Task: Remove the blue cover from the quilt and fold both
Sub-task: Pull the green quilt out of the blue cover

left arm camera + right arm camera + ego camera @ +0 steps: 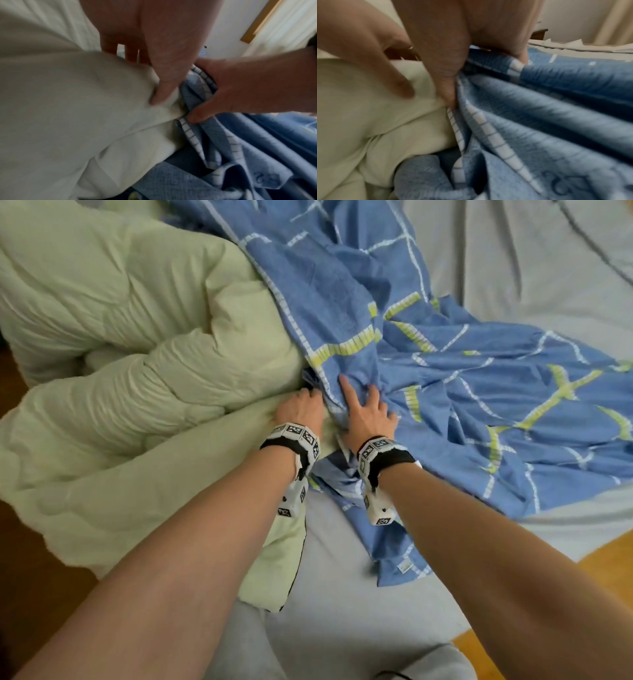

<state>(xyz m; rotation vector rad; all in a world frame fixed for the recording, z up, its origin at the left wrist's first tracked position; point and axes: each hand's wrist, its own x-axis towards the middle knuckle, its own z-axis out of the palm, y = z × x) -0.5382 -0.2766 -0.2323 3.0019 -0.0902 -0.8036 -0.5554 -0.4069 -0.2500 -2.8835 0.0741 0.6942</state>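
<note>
A puffy pale green quilt (137, 344) is heaped on the left of the bed. The blue cover (462, 392), with white and yellow-green lines, lies crumpled to its right. They meet in the middle, where both hands work. My left hand (303, 404) grips a fold of the quilt, thumb on top and fingers behind it (144, 79). Right beside it, my right hand (364, 405) pinches a bunch of the cover's edge between thumb and fingers (484, 79), index finger stretched out over the cloth. Part of the quilt runs under the cover, hidden.
A grey-blue bed sheet (531, 268) spreads under everything. Wooden floor (603, 570) shows at the lower right and along the left edge. My grey-trousered knees (246, 645) are at the bottom. A wall and a curtain (616, 20) stand beyond the bed.
</note>
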